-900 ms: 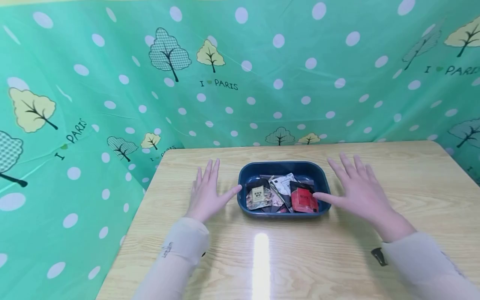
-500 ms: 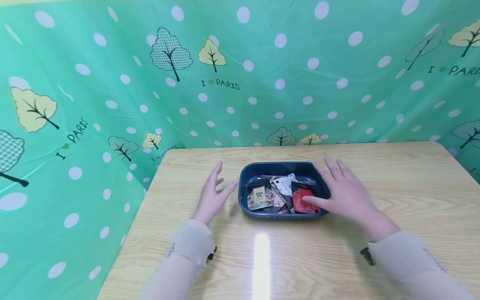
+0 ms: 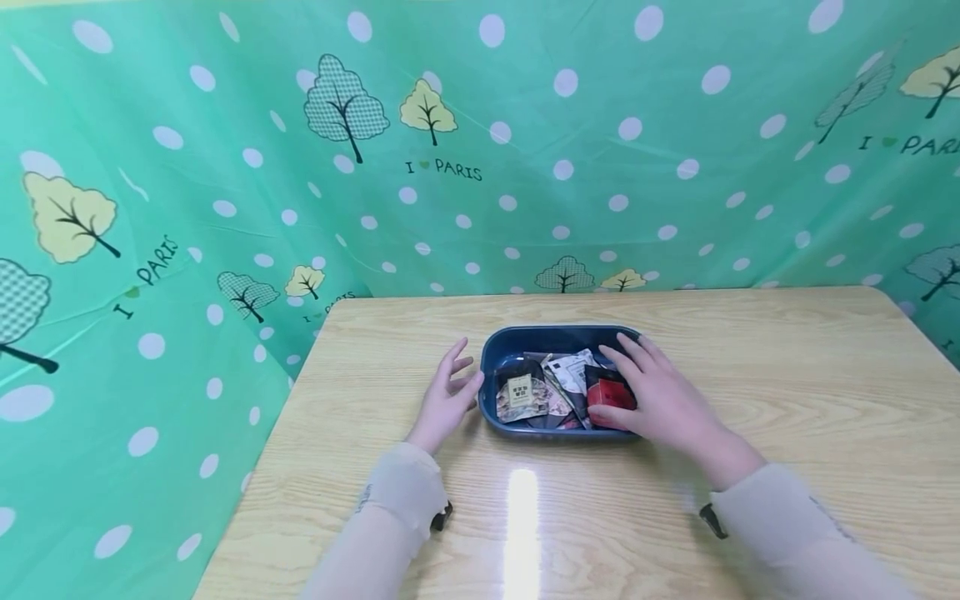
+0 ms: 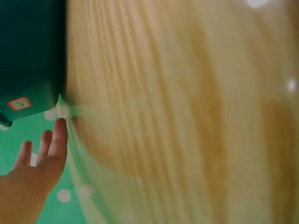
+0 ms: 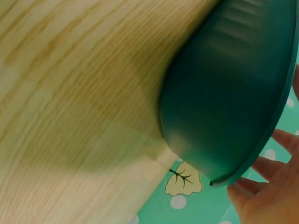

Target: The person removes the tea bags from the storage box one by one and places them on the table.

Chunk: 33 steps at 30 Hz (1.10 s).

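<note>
A dark blue rectangular bin stands on the table with several small packets in it. Among them are a packet with a beige label, a white printed packet and a red-and-black packet. My left hand is beside the bin's left end, thumb close to the rim; whether it touches cannot be told. In the left wrist view, the fingers lie just off the bin wall. My right hand reaches over the bin's right end, fingers spread, thumb above the red-and-black packet. Neither hand holds anything.
The wood-grain table extends around the bin, with a light reflection in front of it. Green dotted cloth with printed trees hangs behind and at the left. A small sticker is on the bin's outer wall.
My right hand has moved left, from beside the bin to over its right end. My left hand has shifted right toward the bin and turned, its fingers more bent. The bin stays put.
</note>
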### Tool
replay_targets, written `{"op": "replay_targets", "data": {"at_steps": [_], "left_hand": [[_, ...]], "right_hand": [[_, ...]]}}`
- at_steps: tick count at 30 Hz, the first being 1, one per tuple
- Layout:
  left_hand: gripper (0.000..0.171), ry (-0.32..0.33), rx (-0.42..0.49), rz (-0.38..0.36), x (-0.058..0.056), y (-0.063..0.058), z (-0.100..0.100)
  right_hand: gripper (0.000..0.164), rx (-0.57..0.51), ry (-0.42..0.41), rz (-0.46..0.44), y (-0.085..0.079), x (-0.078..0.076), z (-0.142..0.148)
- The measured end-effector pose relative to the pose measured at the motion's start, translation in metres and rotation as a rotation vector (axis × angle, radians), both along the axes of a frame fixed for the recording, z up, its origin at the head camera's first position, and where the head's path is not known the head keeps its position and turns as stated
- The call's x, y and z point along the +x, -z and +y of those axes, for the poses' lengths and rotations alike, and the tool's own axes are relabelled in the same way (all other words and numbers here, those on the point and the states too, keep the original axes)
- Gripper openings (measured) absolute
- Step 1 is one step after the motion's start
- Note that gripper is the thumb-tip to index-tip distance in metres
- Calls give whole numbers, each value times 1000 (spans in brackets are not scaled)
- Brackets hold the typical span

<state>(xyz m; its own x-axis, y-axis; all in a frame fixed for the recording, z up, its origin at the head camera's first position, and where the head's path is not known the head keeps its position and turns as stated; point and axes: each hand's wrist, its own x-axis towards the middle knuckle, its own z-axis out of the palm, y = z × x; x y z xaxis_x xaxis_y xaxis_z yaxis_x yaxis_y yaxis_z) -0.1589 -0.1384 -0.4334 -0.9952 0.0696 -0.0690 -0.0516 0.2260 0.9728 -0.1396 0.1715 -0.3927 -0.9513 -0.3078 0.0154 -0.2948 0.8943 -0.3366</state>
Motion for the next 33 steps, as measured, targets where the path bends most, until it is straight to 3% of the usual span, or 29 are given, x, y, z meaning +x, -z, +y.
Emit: {"op": "replay_targets", "data": {"at_steps": [6,16,24,33], "left_hand": [[62,73,42,-48,-3,5,2],[48,138,2,-156,-5,4,-1],[47,153,-20,-192,-4,4,-4],[48,178,30,-248,-9,5,-3]], "right_hand": [[82,-32,-7,0,6,0,-5],[57,-149,-37,-37,12,-1,1],[64,-33,-80,-3,12,-3,-7],[74,37,-75,-40,10,-7,-13]]}}
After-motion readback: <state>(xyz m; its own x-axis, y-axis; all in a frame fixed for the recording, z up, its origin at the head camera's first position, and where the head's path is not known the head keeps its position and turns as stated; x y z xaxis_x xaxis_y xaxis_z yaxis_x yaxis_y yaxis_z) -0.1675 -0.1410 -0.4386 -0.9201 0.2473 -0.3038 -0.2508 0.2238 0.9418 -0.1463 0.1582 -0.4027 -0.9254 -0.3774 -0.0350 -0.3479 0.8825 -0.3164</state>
